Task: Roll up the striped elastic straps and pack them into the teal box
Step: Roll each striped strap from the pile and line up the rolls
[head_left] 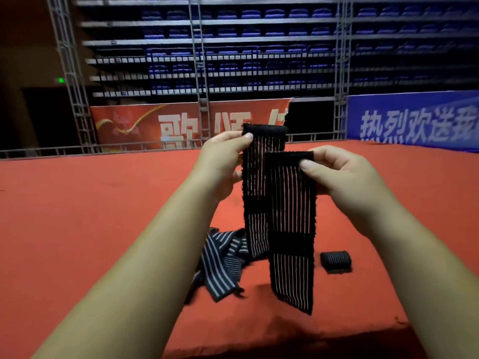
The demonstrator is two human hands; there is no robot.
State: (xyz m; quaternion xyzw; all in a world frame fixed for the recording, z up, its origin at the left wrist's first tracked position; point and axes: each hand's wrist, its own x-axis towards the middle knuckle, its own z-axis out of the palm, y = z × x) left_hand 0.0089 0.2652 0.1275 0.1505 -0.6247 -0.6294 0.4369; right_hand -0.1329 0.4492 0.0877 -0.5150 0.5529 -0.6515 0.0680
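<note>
Two black elastic straps with thin white stripes hang upright above the red table (77,216). My left hand (220,161) pinches the top of the farther strap (255,177). My right hand (342,174) pinches the black top end of the nearer strap (291,229), whose lower end dangles just above the cloth. Below them lies a loose heap of striped straps (223,263). A rolled-up strap (335,260) sits on the table to the right. The teal box is not in view.
The table's front edge (285,338) runs close to me. Beyond the far edge stand metal truss frames (70,81), a red banner (155,125), a blue banner (414,120) and rows of blue seats.
</note>
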